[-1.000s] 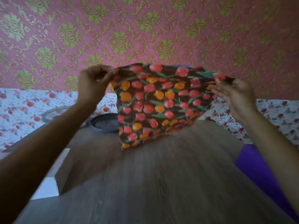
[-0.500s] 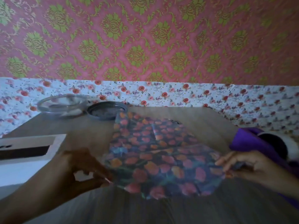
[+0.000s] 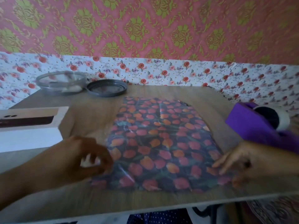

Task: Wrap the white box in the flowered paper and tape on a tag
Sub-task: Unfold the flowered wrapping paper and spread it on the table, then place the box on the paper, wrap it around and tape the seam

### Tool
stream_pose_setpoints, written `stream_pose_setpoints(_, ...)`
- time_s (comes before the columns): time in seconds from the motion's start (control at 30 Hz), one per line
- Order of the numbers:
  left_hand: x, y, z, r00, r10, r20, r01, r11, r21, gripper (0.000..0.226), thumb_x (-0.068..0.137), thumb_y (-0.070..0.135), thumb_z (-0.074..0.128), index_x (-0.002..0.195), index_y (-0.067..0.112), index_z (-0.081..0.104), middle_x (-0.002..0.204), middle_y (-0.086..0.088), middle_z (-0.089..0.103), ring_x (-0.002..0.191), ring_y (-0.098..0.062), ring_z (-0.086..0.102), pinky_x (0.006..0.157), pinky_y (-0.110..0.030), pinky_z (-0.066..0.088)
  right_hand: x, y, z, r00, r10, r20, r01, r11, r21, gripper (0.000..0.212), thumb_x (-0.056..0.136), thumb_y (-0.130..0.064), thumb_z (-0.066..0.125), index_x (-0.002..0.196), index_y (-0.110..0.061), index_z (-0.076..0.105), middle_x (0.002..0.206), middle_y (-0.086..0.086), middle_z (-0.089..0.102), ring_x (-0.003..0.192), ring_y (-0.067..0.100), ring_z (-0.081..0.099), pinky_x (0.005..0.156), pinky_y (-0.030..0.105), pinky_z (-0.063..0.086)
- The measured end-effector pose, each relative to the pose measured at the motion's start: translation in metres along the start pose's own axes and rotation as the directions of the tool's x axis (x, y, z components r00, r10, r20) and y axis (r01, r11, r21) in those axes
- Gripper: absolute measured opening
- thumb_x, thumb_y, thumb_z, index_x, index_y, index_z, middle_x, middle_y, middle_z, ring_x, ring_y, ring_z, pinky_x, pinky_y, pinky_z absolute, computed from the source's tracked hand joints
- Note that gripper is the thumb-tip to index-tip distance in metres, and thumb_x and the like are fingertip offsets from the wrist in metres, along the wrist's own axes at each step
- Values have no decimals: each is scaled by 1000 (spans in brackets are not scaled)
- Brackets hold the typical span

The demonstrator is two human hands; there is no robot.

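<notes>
Two hands sit at the near corners of the sheet. My left hand (image 3: 90, 159) is at the near-left corner of the glossy dark wrapping paper printed with red and orange tulips (image 3: 160, 143), its fingers curled inward; the blur keeps me from telling whether they pinch the paper's edge or only hover over it. My right hand (image 3: 237, 162) lies at the near-right corner with fingers spread flat, pressing the paper down, gripping nothing.

Between my hands the flowered paper lies flat on the wood-grain table (image 3: 97, 118), its long axis running away from me, from the near edge toward the far wall. Crease lines cross it, so it may lift again unless I smooth it.

Farther back and to the left stands the white rectangular cardboard box with a dark panel on its lid (image 3: 30, 123), clear of the paper, its long axis running left to right. That is the relation that matters: the box lies left of the sheet, close beside my left hand and well apart from my right. I judge the left hand should fetch it across onto the middle of the paper, while the right keeps the sheet pinned.

On the right, level with the box, a purple tape dispenser holding a white roll (image 3: 252, 122) rests.

Farthest off, at the far left, are a clear round bowl (image 3: 61, 83) and a grey round lid (image 3: 106, 88). I see no tag.
</notes>
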State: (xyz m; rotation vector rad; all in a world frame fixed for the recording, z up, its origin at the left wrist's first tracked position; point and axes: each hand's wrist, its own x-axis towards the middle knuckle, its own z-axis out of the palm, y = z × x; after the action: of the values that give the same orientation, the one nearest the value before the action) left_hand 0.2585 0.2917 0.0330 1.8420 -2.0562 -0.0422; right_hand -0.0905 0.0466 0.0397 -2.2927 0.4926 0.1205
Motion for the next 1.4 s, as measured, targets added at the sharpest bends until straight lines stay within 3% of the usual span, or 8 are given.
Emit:
stream_pose_setpoints(0.17,52,20,27,987,-20,-159,10,998,-63,81,74,83,24,129,32,53,133,17,50,119,4,48,96,-4,32,25,-33,-5,908,-71,-414,41,996,-82,59,53,-86,55,102,-54,64,118,-21,64,116,15,58,101,41,45)
stream_pose_setpoints(0.4,56,23,76,959,-230,163,215,971,106,120,45,97,-10,139,24,-26,147,6,-31,138,-16,-29,116,-35,-12,67,-23,51,975,99,-201,-204,764,-612,104,50,-96,2,138,-46,-22,148,-11,-37,136,19,-35,114,49,-15)
stream_pose_setpoints(0.67,53,25,80,932,-262,250,216,956,199,125,36,98,-12,134,22,-29,139,7,-33,134,-13,-29,112,-30,-16,65,-14,54,967,213,-139,-255,795,-551,116,44,-100,8,142,-44,-17,151,-11,-30,134,11,-33,114,47,-14)
stream_pose_setpoints(0.9,36,30,22,909,-414,-52,339,806,-486,95,68,84,38,144,29,27,140,24,21,137,6,14,104,-5,7,89,-69,24,980,32,-194,-93,946,-311,108,56,-95,21,146,-34,23,154,-17,18,140,-2,13,115,23,13)
stream_pose_setpoints(1.07,-6,-30,-29,713,-522,-469,519,842,-147,69,83,46,60,141,15,39,149,1,32,136,-18,34,112,-29,24,164,-137,50,942,-200,-271,180,979,-95,67,79,-53,40,135,-17,46,135,-11,46,127,0,38,97,4,27)
stream_pose_setpoints(1.17,-39,-86,-51,503,-664,-553,791,611,-14,66,91,35,55,145,9,28,154,-15,20,141,-36,19,115,-49,16,221,-167,79,934,-207,-292,262,951,164,40,95,-18,46,131,0,47,131,7,53,118,7,47,85,-2,35)
stream_pose_setpoints(1.3,-74,-117,-54,192,-882,-430,827,381,-413,79,88,39,58,146,1,19,152,-22,22,136,-39,27,107,-46,28,294,-188,128,941,-2,-339,176,857,484,39,96,-21,49,129,-2,49,135,15,52,124,25,49,106,36,37)
stream_pose_setpoints(1.4,-83,-121,-46,135,-950,-282,662,299,-687,65,88,35,60,136,-2,38,135,-21,47,115,-33,51,88,-39,43,323,-203,155,954,113,-279,74,811,580,25,92,-36,47,91,-15,59,116,15,63,108,31,58,94,41,43)
